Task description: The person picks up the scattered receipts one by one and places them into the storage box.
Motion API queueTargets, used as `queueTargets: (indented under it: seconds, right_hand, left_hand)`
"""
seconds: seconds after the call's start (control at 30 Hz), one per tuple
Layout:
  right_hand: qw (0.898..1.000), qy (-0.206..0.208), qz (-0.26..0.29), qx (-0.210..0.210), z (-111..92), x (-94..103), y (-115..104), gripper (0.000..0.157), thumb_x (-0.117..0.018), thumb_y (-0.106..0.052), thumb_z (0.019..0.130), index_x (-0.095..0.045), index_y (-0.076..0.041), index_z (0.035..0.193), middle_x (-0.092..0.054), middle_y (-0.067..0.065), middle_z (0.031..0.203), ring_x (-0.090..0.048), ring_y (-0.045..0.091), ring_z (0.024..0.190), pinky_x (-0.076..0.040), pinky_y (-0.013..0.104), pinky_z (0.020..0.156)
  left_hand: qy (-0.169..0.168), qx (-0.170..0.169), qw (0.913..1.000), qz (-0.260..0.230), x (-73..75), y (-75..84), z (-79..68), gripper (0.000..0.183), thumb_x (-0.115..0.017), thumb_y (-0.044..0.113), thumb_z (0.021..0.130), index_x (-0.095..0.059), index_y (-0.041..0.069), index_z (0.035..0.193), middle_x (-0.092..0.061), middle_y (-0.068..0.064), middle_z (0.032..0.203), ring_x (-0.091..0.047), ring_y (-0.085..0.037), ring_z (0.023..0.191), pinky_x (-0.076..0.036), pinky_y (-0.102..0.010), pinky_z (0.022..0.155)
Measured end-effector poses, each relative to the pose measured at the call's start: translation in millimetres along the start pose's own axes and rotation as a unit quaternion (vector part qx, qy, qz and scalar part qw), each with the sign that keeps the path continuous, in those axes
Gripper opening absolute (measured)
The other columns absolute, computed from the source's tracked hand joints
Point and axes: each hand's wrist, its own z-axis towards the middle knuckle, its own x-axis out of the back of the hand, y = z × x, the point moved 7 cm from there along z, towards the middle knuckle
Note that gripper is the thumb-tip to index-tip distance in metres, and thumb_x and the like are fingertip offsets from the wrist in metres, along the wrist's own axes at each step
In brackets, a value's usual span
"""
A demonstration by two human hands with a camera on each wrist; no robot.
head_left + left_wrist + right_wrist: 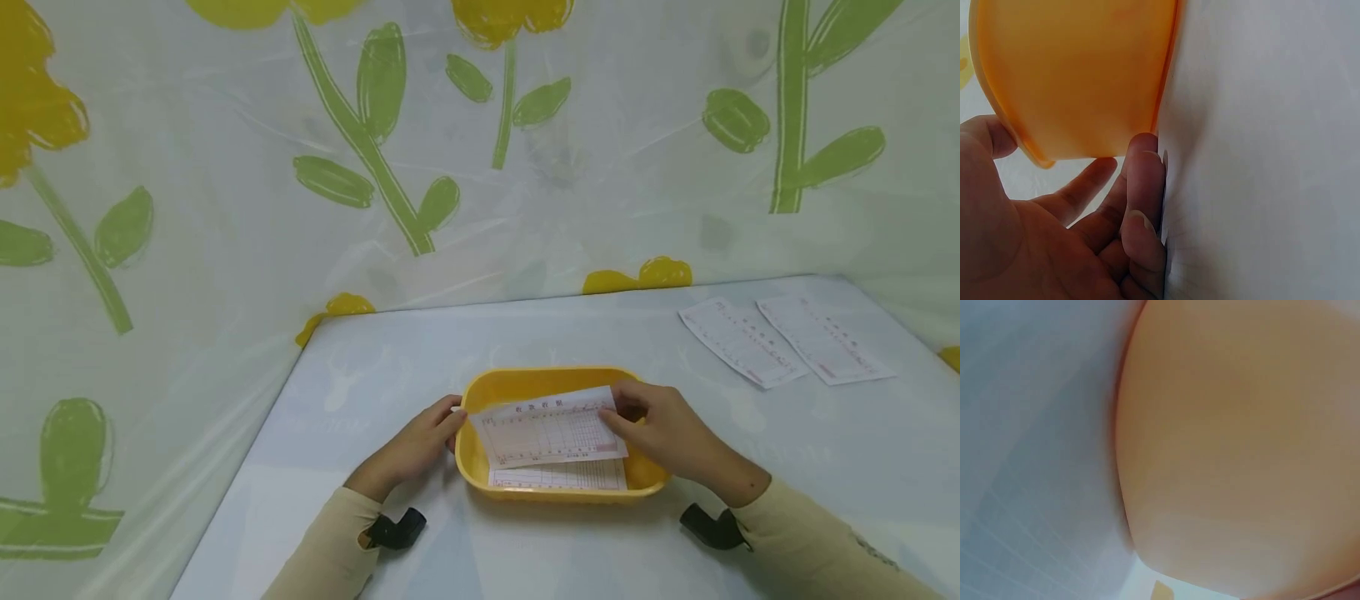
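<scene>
A yellow plastic basin (551, 494) with rounded corners stands on the table. My left hand (415, 442) holds its left end, the thumb on the rim and the fingers against the outer wall; the left wrist view shows this basin wall (1079, 81) close up. Over the basin's right side, my right hand (667, 429) pinches a printed receipt slip (547, 432) between thumb and fingers. The slip is tilted, and beneath it another printed slip (558, 477) lies in the basin. In the right wrist view the basin wall (1241, 437) fills most of the picture and the fingers are hidden.
Two printed slips, a left one (742, 342) and a right one (825, 337), lie side by side at the table's back right. The pale table (360, 367) meets a hanging white sheet (225, 208) with yellow flowers and green leaves along its far edge.
</scene>
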Motion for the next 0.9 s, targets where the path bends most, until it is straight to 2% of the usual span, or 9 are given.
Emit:
queueTargets:
  seconds: [0.13,0.3,0.4,0.53,0.63,0.73,0.9]
  right_hand:
    - [0.999,-0.008,-0.036,0.016,1,-0.4,-5,0.017,-0.074,-0.013,0.09,-0.059,-0.012,0.081,-0.063,-0.007,0.077,-0.055,0.005,0.071,-0.053,0.022,0.069]
    - [0.997,-0.034,-0.07,-0.004,1,-6.4,-3,0.016,-0.076,-0.012,0.087,-0.06,-0.012,0.085,-0.059,-0.007,0.074,-0.053,0.008,0.069,-0.049,0.021,0.064]
    - [0.996,-0.042,-0.081,-0.016,2,-9.2,-1,0.017,-0.077,-0.012,0.087,-0.064,-0.009,0.097,-0.056,-0.006,0.074,-0.051,0.009,0.067,-0.046,0.021,0.058]
    - [0.995,-0.041,-0.084,-0.018,2,-10.7,0,0.035,-0.075,-0.009,0.088,-0.06,-0.006,0.119,-0.056,-0.004,0.075,-0.05,0.009,0.067,-0.044,0.021,0.056]
    - [0.995,-0.039,-0.088,-0.016,2,-11.5,-1,0.045,-0.074,-0.007,0.088,-0.055,-0.01,0.128,-0.055,-0.004,0.076,-0.049,0.009,0.066,-0.043,0.021,0.056]
    - [0.994,-0.039,-0.099,-0.016,1,-12.7,0,0.045,-0.074,-0.007,0.088,-0.053,-0.013,0.127,-0.052,-0.004,0.074,-0.048,0.009,0.065,-0.042,0.021,0.055]
    - [0.993,-0.041,-0.107,-0.023,1,-13.0,-1,0.035,-0.075,-0.006,0.088,-0.057,-0.013,0.116,-0.053,-0.004,0.073,-0.048,0.009,0.063,-0.042,0.021,0.055]
  left_hand:
    - [0.002,0.005,1.0,0.003,1.9,-0.3,1.6,0.037,-0.041,0.038,0.107,-0.051,0.016,0.136,-0.061,-0.003,0.085,-0.055,-0.016,0.08,-0.042,-0.032,0.075]
    - [-0.001,0.0,1.0,-0.003,1.3,-1.5,2.1,0.038,-0.041,0.038,0.107,-0.052,0.015,0.136,-0.06,-0.003,0.084,-0.055,-0.016,0.079,-0.041,-0.031,0.075]
    - [-0.001,0.002,1.0,-0.003,0.9,-1.0,1.7,0.038,-0.042,0.038,0.107,-0.052,0.015,0.136,-0.06,-0.003,0.084,-0.056,-0.017,0.08,-0.041,-0.032,0.076]
    - [0.003,0.004,1.0,0.005,1.2,-0.4,1.6,0.038,-0.042,0.039,0.107,-0.052,0.016,0.136,-0.06,-0.003,0.084,-0.057,-0.017,0.08,-0.042,-0.032,0.079]
    - [0.006,0.006,0.9999,0.006,1.8,0.2,1.6,0.038,-0.042,0.038,0.107,-0.052,0.016,0.135,-0.06,-0.003,0.084,-0.057,-0.017,0.08,-0.042,-0.032,0.079]
    - [0.006,0.008,0.9999,0.004,1.4,-0.1,1.9,0.037,-0.042,0.038,0.107,-0.053,0.016,0.135,-0.06,-0.003,0.083,-0.056,-0.016,0.08,-0.042,-0.032,0.079]
    - [0.007,0.01,0.9999,0.007,1.3,-0.7,2.0,0.038,-0.042,0.039,0.106,-0.053,0.016,0.134,-0.06,-0.002,0.082,-0.056,-0.016,0.079,-0.042,-0.032,0.08]
